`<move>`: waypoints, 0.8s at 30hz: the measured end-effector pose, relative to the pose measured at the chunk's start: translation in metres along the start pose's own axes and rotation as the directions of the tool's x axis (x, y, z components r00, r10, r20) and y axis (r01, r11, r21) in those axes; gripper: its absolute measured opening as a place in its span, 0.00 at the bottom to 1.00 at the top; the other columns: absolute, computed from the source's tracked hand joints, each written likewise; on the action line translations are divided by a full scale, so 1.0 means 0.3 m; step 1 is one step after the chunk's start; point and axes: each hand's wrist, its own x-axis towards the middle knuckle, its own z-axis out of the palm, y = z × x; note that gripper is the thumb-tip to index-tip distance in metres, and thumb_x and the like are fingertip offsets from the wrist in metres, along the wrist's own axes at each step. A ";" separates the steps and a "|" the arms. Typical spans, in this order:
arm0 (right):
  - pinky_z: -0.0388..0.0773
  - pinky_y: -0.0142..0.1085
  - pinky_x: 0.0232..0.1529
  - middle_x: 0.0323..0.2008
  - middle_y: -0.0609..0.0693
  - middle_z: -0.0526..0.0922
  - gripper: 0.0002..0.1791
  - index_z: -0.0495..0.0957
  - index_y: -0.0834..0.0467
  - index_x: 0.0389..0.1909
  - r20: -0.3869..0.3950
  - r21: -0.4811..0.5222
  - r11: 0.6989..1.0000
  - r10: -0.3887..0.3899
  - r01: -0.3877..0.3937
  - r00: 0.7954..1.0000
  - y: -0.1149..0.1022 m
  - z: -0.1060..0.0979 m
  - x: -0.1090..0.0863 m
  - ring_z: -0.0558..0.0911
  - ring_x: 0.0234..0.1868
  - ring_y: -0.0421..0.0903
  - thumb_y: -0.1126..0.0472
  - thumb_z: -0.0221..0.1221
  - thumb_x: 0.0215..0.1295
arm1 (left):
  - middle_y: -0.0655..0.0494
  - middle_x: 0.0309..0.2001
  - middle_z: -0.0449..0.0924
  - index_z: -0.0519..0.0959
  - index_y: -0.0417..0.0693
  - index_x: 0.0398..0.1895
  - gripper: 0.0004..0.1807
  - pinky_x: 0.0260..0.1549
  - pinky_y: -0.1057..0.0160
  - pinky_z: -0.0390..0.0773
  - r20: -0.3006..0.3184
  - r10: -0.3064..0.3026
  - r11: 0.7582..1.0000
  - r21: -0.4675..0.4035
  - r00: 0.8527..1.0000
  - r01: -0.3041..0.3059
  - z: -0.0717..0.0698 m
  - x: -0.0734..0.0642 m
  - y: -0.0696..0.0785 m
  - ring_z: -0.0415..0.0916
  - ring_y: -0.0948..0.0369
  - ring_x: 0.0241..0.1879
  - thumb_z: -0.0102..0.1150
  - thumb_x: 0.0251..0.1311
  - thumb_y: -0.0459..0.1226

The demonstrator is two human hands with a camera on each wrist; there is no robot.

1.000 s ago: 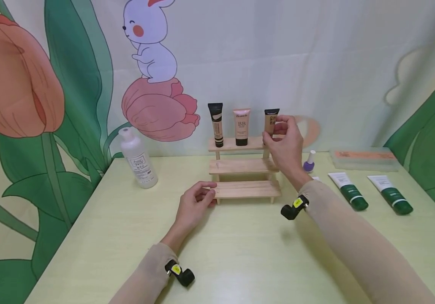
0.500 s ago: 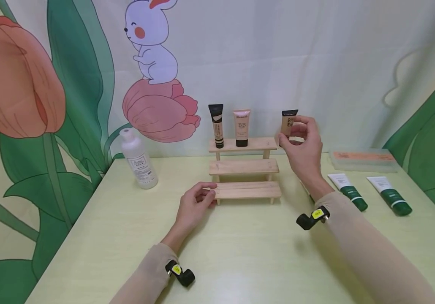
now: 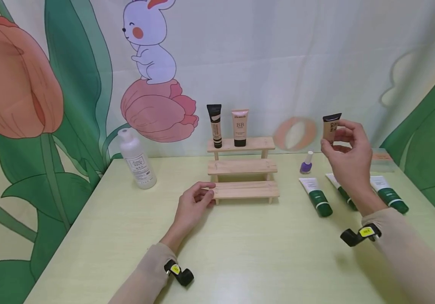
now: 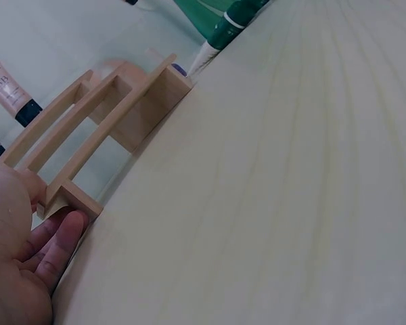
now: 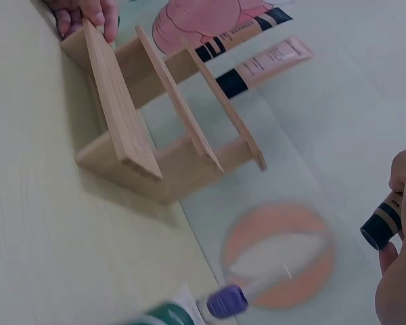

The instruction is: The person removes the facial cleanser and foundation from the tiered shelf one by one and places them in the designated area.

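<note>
My right hand [image 3: 350, 158] pinches a small beige cosmetic tube [image 3: 330, 130] with a black end, raised above the table's right side. In the right wrist view the tube's dark cap [image 5: 377, 230] points down past the fingers. My left hand [image 3: 194, 207] grips the left end of the lowest shelf of a three-step wooden display stand [image 3: 242, 167]; the left wrist view has the thumb on top and fingers below. Standing on the stand's top shelf are a black-and-beige tube [image 3: 216, 126] at the left and a pink BB cream tube [image 3: 240, 128] beside it.
Right of the stand is a purple nail polish bottle [image 3: 306, 164]. Green-and-white tubes [image 3: 316, 197] lie near it, one partly behind my right arm. A clear plastic case [image 3: 382, 161] sits at the back right, a white bottle [image 3: 137, 160] at the left. A printed curtain [image 3: 240, 50] hangs behind.
My right hand has taken the beige tube off the top shelf's right end and carried it to the right. The left hand stays on the stand.
</note>
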 end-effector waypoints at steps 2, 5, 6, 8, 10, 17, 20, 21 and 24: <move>0.80 0.27 0.55 0.53 0.32 0.77 0.31 0.76 0.43 0.76 -0.017 -0.027 1.000 0.009 -0.010 1.000 0.011 -0.044 -0.002 0.80 0.55 0.36 0.60 0.70 0.76 | 0.45 0.42 0.91 0.88 0.49 0.59 0.10 0.43 0.62 0.92 -0.001 0.000 1.000 0.002 1.000 0.000 0.000 0.000 0.001 0.92 0.51 0.40 0.66 0.81 0.35; 0.79 0.26 0.53 0.52 0.30 0.76 0.31 0.76 0.43 0.76 -0.054 -0.047 0.999 0.017 -0.019 0.998 0.027 -0.104 -0.005 0.80 0.54 0.35 0.61 0.70 0.76 | 0.46 0.42 0.91 0.89 0.50 0.59 0.10 0.43 0.63 0.92 -0.002 -0.010 1.000 0.002 1.000 0.010 0.000 0.001 0.002 0.92 0.52 0.40 0.66 0.81 0.35; 0.79 0.26 0.53 0.51 0.30 0.77 0.31 0.76 0.44 0.76 -0.068 -0.051 0.999 0.016 -0.020 0.998 0.031 -0.122 -0.006 0.80 0.54 0.34 0.62 0.70 0.75 | 0.46 0.42 0.91 0.89 0.50 0.59 0.10 0.43 0.63 0.92 -0.001 -0.014 1.000 0.002 1.000 0.014 -0.001 0.000 0.002 0.92 0.52 0.40 0.66 0.81 0.36; 0.79 0.26 0.52 0.50 0.30 0.76 0.31 0.77 0.46 0.75 -0.097 -0.051 0.998 0.015 -0.020 0.995 0.032 -0.152 -0.009 0.80 0.53 0.33 0.63 0.70 0.74 | 0.46 0.42 0.90 0.89 0.51 0.59 0.10 0.43 0.63 0.92 -0.001 -0.021 1.000 0.000 1.000 0.021 -0.004 -0.001 0.005 0.92 0.52 0.40 0.65 0.81 0.36; 0.79 0.26 0.52 0.50 0.31 0.77 0.31 0.77 0.48 0.75 -0.120 -0.037 0.999 0.010 -0.015 0.993 0.024 -0.176 -0.015 0.80 0.52 0.33 0.65 0.70 0.74 | 0.47 0.42 0.90 0.89 0.51 0.59 0.10 0.43 0.63 0.92 -0.004 -0.025 1.000 0.003 1.000 0.025 -0.006 -0.001 0.006 0.92 0.52 0.41 0.65 0.81 0.35; 0.78 0.24 0.50 0.50 0.34 0.78 0.30 0.77 0.50 0.74 -0.167 -0.008 0.999 0.041 -0.043 0.985 -0.014 -0.244 -0.032 0.81 0.52 0.34 0.66 0.69 0.73 | 0.47 0.42 0.90 0.88 0.51 0.59 0.10 0.43 0.63 0.92 -0.005 -0.029 0.999 0.017 1.000 0.029 -0.006 -0.006 0.009 0.92 0.52 0.40 0.65 0.81 0.35; 0.77 0.24 0.50 0.50 0.33 0.77 0.30 0.76 0.52 0.74 -0.186 -0.028 0.998 0.046 -0.052 0.981 -0.019 -0.272 -0.040 0.80 0.52 0.33 0.66 0.68 0.73 | 0.47 0.42 0.90 0.88 0.51 0.59 0.10 0.43 0.63 0.92 -0.005 -0.027 0.999 0.021 1.000 0.028 -0.003 -0.006 0.011 0.92 0.53 0.40 0.65 0.81 0.36; 0.76 0.24 0.50 0.50 0.32 0.77 0.30 0.76 0.52 0.74 -0.195 -0.037 0.998 0.041 -0.049 0.980 -0.018 -0.283 -0.043 0.79 0.52 0.32 0.66 0.68 0.73 | 0.47 0.42 0.90 0.88 0.51 0.59 0.10 0.43 0.63 0.92 -0.004 -0.025 0.999 0.020 1.000 0.025 -0.001 -0.005 0.012 0.92 0.53 0.40 0.65 0.81 0.36; 0.76 0.24 0.49 0.50 0.32 0.76 0.30 0.76 0.54 0.74 -0.229 -0.060 0.998 0.017 -0.031 0.973 -0.006 -0.317 -0.053 0.80 0.52 0.31 0.67 0.67 0.73 | 0.46 0.42 0.90 0.88 0.50 0.59 0.10 0.43 0.63 0.92 -0.002 -0.015 1.000 0.018 1.000 0.015 0.003 -0.003 0.012 0.92 0.52 0.40 0.65 0.81 0.35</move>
